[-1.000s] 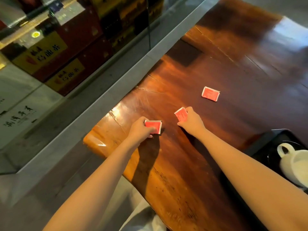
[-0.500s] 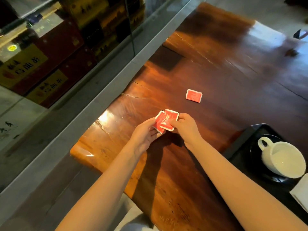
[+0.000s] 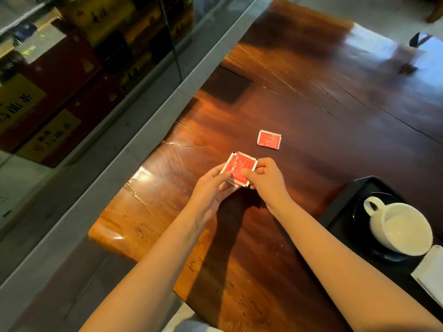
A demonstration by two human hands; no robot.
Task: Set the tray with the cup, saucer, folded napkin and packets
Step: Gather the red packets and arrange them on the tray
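Two red packets [image 3: 238, 170] are pinched between both hands above the wooden surface [image 3: 311, 104], overlapped so that one lies almost squarely on the other. The left hand [image 3: 211, 188] supports the pair from below and the side, its grip closed on their lower left edge, while the right hand [image 3: 266, 179] has thumb and fingers closed on their right edge. Held this way, each hand can nudge an edge, which looks like squaring the two into a neat stack so they can be carried as one.

A third red packet [image 3: 269, 139] lies flat on the surface just beyond the hands, apart from them and untouched. It probably needs collecting too before the set is complete.

At the right edge of the view sits the black tray [image 3: 347, 202]. On it a white cup [image 3: 405, 230] stands upright in a dark saucer [image 3: 383, 256], handle turned toward the hands, and a folded white napkin [image 3: 431, 271] lies just beside the saucer on the near side, partly cut off by the frame. With cup, saucer and napkin placed, the packets appear to be the last items left to add. How much free room the tray has for them cannot be told, since much of it is out of view.
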